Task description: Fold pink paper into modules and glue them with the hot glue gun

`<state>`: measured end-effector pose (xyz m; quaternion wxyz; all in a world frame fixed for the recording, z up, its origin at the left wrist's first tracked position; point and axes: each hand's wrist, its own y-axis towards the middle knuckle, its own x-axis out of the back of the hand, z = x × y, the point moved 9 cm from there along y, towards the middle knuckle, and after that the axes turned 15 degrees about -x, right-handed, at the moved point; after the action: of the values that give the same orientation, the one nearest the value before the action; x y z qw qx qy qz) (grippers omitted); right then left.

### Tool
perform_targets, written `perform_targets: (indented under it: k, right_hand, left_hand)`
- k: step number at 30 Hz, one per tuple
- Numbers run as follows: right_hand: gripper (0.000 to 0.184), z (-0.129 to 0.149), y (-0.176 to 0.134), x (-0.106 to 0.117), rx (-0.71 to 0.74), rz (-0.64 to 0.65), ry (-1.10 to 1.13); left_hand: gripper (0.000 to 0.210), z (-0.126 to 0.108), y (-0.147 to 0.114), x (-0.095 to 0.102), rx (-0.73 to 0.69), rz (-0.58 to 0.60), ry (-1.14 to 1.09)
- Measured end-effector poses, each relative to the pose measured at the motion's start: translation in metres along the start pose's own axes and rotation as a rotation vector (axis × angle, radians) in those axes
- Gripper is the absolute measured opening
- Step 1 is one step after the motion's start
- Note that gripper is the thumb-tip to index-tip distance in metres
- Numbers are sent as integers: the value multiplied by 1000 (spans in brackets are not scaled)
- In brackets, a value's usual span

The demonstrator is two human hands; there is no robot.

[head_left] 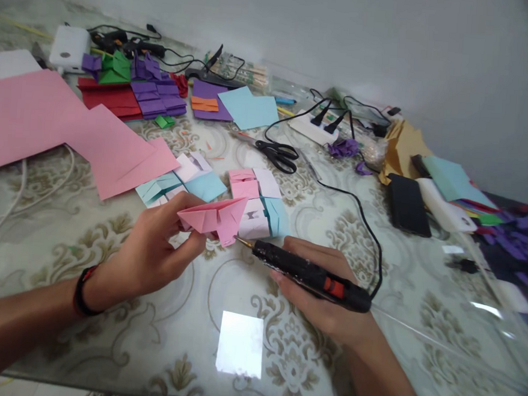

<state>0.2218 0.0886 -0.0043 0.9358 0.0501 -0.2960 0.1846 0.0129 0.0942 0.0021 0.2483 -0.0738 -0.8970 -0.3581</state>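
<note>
On the desk (144, 352), nearer the person than the scissors (281, 156) and left of them, the left hand (151, 253) has its grip clamped on a pink folded paper (215, 214). The right hand (304, 302) wraps its grip around a black glue gun (298, 267), also nearer than the scissors. The gun's tip meets or nearly meets the folded paper; contact is hard to tell. A white power strip (314, 130) lies behind the scissors, rightward.

No readable text, labels, brands, numbers
</note>
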Motion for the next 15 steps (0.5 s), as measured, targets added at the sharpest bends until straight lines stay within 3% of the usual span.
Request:
perform_targets:
  k: [15]
  right_hand:
    - [29, -1, 0, 5, -14, -51, 1]
  left_hand:
    - [15, 9, -7, -6, 71, -28, -209]
